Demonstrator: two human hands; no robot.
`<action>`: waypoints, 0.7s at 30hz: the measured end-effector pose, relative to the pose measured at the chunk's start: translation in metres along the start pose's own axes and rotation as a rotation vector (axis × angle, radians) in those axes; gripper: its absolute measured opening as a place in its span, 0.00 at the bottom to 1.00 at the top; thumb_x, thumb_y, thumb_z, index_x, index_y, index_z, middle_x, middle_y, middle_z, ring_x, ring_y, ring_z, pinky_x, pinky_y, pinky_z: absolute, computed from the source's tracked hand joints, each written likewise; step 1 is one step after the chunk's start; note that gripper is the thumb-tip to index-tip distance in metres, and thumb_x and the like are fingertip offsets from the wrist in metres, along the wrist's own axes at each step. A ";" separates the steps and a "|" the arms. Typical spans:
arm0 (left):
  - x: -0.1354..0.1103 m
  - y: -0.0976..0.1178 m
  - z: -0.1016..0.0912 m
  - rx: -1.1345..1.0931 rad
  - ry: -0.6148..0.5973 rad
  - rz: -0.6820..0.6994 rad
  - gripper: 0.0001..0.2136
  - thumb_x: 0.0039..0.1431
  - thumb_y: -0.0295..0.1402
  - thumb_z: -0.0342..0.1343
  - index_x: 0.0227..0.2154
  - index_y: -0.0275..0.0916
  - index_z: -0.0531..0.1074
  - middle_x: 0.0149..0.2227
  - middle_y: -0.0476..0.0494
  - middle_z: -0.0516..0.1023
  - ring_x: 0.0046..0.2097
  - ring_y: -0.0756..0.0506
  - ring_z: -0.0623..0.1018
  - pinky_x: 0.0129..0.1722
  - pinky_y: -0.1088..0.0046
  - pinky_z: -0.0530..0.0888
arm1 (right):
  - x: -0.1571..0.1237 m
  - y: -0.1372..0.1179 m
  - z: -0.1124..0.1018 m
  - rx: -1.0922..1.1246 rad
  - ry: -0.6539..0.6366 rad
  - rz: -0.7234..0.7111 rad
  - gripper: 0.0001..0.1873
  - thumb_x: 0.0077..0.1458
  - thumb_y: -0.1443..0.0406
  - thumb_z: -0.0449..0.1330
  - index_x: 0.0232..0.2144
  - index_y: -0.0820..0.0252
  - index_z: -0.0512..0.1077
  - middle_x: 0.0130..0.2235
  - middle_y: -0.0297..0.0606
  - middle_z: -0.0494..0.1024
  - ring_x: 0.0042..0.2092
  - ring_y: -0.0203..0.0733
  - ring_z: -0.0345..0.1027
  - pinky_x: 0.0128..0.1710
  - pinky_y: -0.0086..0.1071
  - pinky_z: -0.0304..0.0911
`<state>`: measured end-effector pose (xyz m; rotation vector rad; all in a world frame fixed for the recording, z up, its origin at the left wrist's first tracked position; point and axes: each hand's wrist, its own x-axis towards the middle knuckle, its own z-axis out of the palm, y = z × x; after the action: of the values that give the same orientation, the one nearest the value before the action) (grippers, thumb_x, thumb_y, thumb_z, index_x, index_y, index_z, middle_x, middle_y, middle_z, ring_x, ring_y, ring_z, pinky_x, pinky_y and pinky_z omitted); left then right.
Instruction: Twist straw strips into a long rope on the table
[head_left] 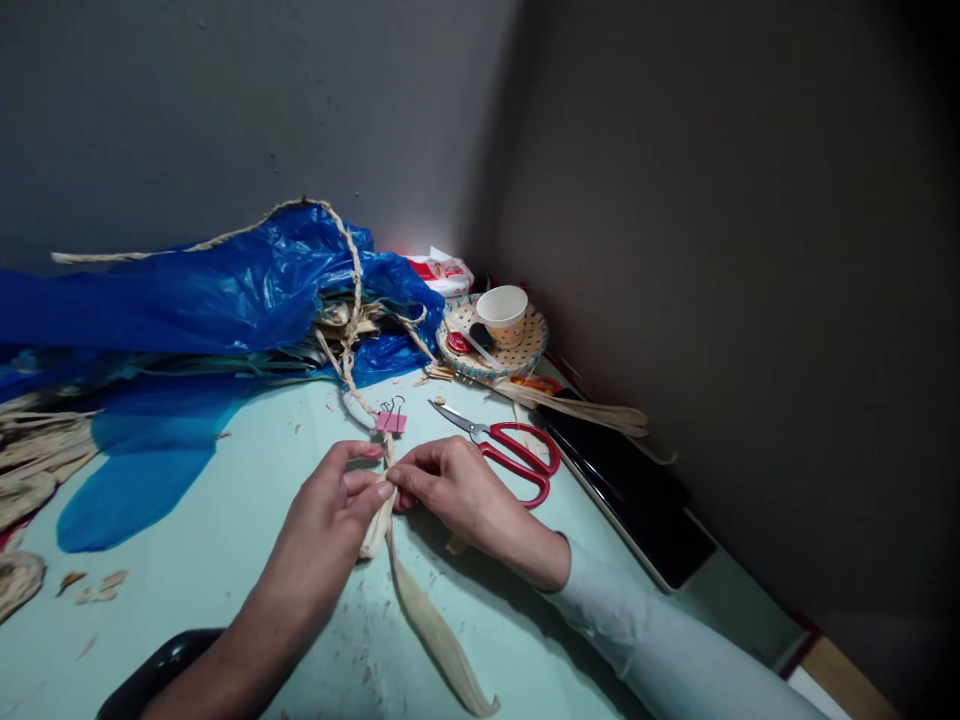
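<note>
A pale braided cord (355, 280) of dried, husk-like strips runs down from the blue plastic to a pink binder clip (391, 422). Just below the clip, my left hand (322, 520) pinches the cord between thumb and fingers. My right hand (457, 490) meets it from the other side, its thumb and forefinger closed on the same spot. Beneath the fingers a short folded strip end (375, 537) sticks out, and one long loose strip (435, 620) trails toward the table's front. My fingertips hide the exact crossing of the strips.
Red-handled scissors (521, 455) lie right of my hands, beside a dark tablet-like slab (630, 500). Behind them a woven tray (536, 350) holds a paper cup (502, 318). Blue plastic (247, 290) with dried strips covers the left back; a black rounded object (154, 680) sits front left.
</note>
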<state>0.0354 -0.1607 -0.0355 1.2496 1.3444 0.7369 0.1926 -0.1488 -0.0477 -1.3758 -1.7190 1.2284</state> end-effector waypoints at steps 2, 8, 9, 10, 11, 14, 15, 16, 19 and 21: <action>-0.002 0.003 -0.002 0.189 0.011 0.076 0.13 0.58 0.42 0.53 0.44 0.45 0.65 0.33 0.46 0.82 0.36 0.41 0.78 0.36 0.67 0.69 | 0.000 0.001 0.001 0.020 0.042 0.009 0.13 0.57 0.64 0.56 0.25 0.63 0.75 0.24 0.33 0.75 0.27 0.33 0.64 0.27 0.26 0.53; -0.009 0.022 -0.014 0.639 0.063 0.184 0.12 0.61 0.42 0.46 0.31 0.45 0.72 0.32 0.48 0.82 0.35 0.40 0.78 0.37 0.67 0.66 | -0.009 -0.012 0.001 -0.040 0.157 0.015 0.11 0.55 0.65 0.59 0.25 0.64 0.76 0.22 0.31 0.71 0.25 0.31 0.57 0.24 0.27 0.47; -0.011 0.024 -0.015 0.673 0.083 0.191 0.12 0.61 0.41 0.47 0.30 0.45 0.73 0.30 0.48 0.82 0.34 0.40 0.78 0.36 0.67 0.66 | -0.010 -0.013 0.001 -0.043 0.171 0.007 0.11 0.55 0.65 0.59 0.25 0.64 0.76 0.21 0.31 0.70 0.24 0.31 0.55 0.24 0.27 0.47; -0.012 0.025 -0.014 0.689 0.102 0.206 0.12 0.60 0.41 0.48 0.29 0.46 0.74 0.29 0.48 0.82 0.33 0.40 0.78 0.35 0.67 0.66 | -0.010 -0.013 0.002 -0.032 0.181 -0.005 0.11 0.55 0.65 0.58 0.24 0.64 0.76 0.21 0.31 0.70 0.24 0.31 0.55 0.24 0.27 0.47; -0.014 0.025 -0.012 0.692 0.122 0.228 0.12 0.59 0.41 0.49 0.28 0.45 0.74 0.28 0.48 0.82 0.32 0.40 0.78 0.34 0.68 0.66 | -0.010 -0.012 0.003 -0.005 0.180 -0.016 0.12 0.56 0.65 0.58 0.24 0.65 0.76 0.22 0.31 0.71 0.25 0.31 0.56 0.24 0.27 0.48; -0.020 0.018 -0.002 0.704 0.179 0.335 0.11 0.58 0.40 0.51 0.28 0.44 0.77 0.27 0.45 0.83 0.29 0.39 0.79 0.31 0.67 0.66 | -0.010 -0.011 0.002 0.139 0.144 0.002 0.12 0.55 0.65 0.58 0.24 0.65 0.76 0.23 0.32 0.72 0.27 0.32 0.59 0.27 0.26 0.51; -0.023 0.015 0.002 0.723 0.198 0.385 0.11 0.59 0.39 0.52 0.30 0.43 0.78 0.29 0.43 0.84 0.29 0.38 0.80 0.31 0.67 0.66 | -0.010 -0.011 0.001 0.198 0.129 0.025 0.12 0.55 0.65 0.58 0.23 0.65 0.76 0.22 0.31 0.70 0.26 0.32 0.58 0.26 0.26 0.51; -0.025 0.011 0.006 0.752 0.213 0.440 0.11 0.59 0.38 0.52 0.33 0.42 0.79 0.31 0.41 0.85 0.31 0.37 0.81 0.32 0.66 0.67 | -0.011 -0.012 0.000 0.261 0.110 0.051 0.12 0.54 0.65 0.58 0.22 0.65 0.75 0.21 0.30 0.68 0.25 0.32 0.55 0.25 0.26 0.49; -0.032 -0.001 0.015 0.892 0.237 0.584 0.14 0.61 0.34 0.50 0.42 0.37 0.80 0.36 0.35 0.85 0.34 0.36 0.82 0.34 0.65 0.69 | -0.012 -0.017 -0.005 0.445 0.025 0.115 0.13 0.53 0.66 0.58 0.19 0.64 0.70 0.17 0.27 0.60 0.22 0.30 0.46 0.21 0.26 0.42; -0.036 -0.006 0.019 1.012 0.223 0.614 0.17 0.62 0.33 0.48 0.45 0.34 0.79 0.34 0.32 0.85 0.34 0.34 0.82 0.34 0.63 0.70 | -0.013 -0.021 -0.007 0.517 -0.015 0.125 0.13 0.53 0.67 0.57 0.18 0.64 0.71 0.18 0.28 0.61 0.22 0.29 0.46 0.21 0.26 0.41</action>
<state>0.0463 -0.2007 -0.0346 2.5173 1.5863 0.6092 0.1942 -0.1601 -0.0244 -1.1678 -1.2128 1.6139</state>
